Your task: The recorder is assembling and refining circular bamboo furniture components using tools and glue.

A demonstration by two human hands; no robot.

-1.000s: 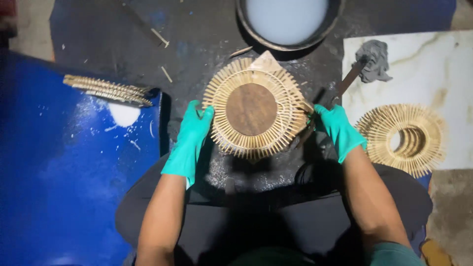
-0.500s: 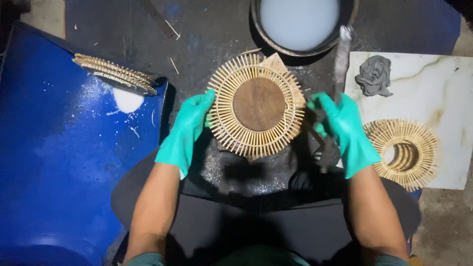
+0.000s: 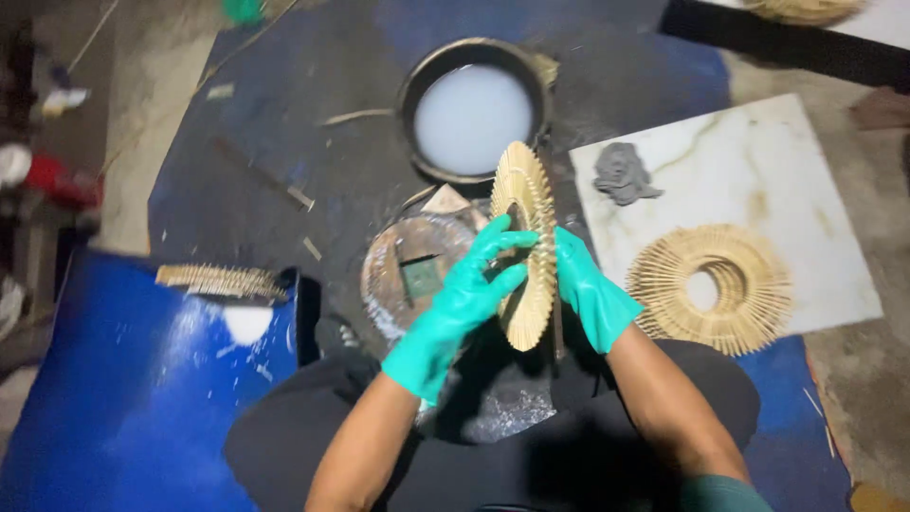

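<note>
From the head camera, you hold a round stick wheel (image 3: 524, 245) on edge between both gloved hands, above a wet round stand (image 3: 417, 275): your left hand (image 3: 462, 305) is closed on its near face, fingers spread over the rim, and your right hand (image 3: 590, 292) is pressed flat against the far face. The gloves look slick, so the wheel could slide free and drop onto the stand, or tip toward the bowl (image 3: 472, 116) of pale liquid just behind. A harder squeeze could snap the thin sticks.
</note>
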